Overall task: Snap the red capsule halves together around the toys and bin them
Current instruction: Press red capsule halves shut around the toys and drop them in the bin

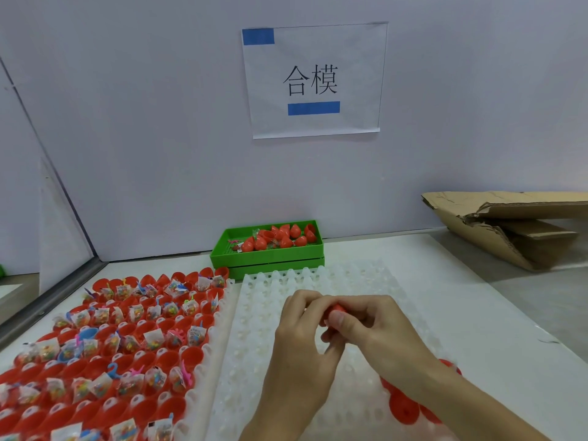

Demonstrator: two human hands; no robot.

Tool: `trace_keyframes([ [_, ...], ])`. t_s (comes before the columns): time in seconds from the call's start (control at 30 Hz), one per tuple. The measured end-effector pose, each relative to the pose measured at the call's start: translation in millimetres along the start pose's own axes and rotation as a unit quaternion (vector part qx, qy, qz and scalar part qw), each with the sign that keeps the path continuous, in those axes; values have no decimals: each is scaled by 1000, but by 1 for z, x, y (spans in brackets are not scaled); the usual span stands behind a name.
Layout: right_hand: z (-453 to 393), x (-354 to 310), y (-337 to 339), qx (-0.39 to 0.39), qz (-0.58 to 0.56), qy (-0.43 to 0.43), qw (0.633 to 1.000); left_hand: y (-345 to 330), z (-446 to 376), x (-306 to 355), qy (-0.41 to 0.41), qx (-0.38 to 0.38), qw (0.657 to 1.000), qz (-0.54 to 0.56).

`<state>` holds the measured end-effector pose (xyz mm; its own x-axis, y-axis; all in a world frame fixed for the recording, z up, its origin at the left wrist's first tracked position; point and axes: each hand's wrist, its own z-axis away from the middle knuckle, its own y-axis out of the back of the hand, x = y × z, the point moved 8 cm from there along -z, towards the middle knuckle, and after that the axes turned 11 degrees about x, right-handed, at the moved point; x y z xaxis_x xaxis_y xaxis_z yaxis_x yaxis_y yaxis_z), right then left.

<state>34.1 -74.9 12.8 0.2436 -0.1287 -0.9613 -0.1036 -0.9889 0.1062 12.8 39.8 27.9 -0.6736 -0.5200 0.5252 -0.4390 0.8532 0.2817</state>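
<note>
- A red capsule [336,310] is pinched between both hands above the white moulded tray [318,313] at the middle of the desk [477,313]; only a small part of its red shell is seen between the fingers.
- The left hand [302,338] is curled round the capsule from the left, its fingers bent over the top and its thumb below.
- The right hand [375,326] is closed on the capsule from the right, with the thumb pressed flat across the near side.
- Whether the two halves are already joined cannot be told (the fingers cover the seam).
- To the left, a second tray is filled with rows of open red capsule halves [133,351], many of them loaded with small clear toy packets [154,338] holding coloured pieces.
- One blue half [87,333] is seen among the red ones.
- More red capsule pieces [404,407] lie on the white tray under the right forearm, partly hidden by it.
- A green bin [270,253] is set at the back of the desk against the wall, well apart from the hands, with closed red capsules [280,238] and a few loose pieces lying in it.
- A paper sign [313,79] with two printed characters and blue tape is fixed to the wall above the bin.
- Flattened brown cardboard [509,224] rests at the far right edge of the desk.
</note>
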Motion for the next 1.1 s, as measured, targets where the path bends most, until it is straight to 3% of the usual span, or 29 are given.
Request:
trace_keyframes([
  [0.37,-1,1,-3,-25,-60,8,998,5,-2,-2,-27,2,999,-47],
  [0.53,-4,5,1,-23,-113,-19,993,14,-7,-12,78,50,995,38],
  [0.67,-7,9,9,19,-107,-28,994,12,-5,-24,174,32,978,111],
  [0.83,-7,7,15,50,-102,-20,993,5,-5,-24,218,-18,959,179],
  [1.1,-8,6,19,75,-71,2,995,7,-4,-31,265,-7,944,197],
])
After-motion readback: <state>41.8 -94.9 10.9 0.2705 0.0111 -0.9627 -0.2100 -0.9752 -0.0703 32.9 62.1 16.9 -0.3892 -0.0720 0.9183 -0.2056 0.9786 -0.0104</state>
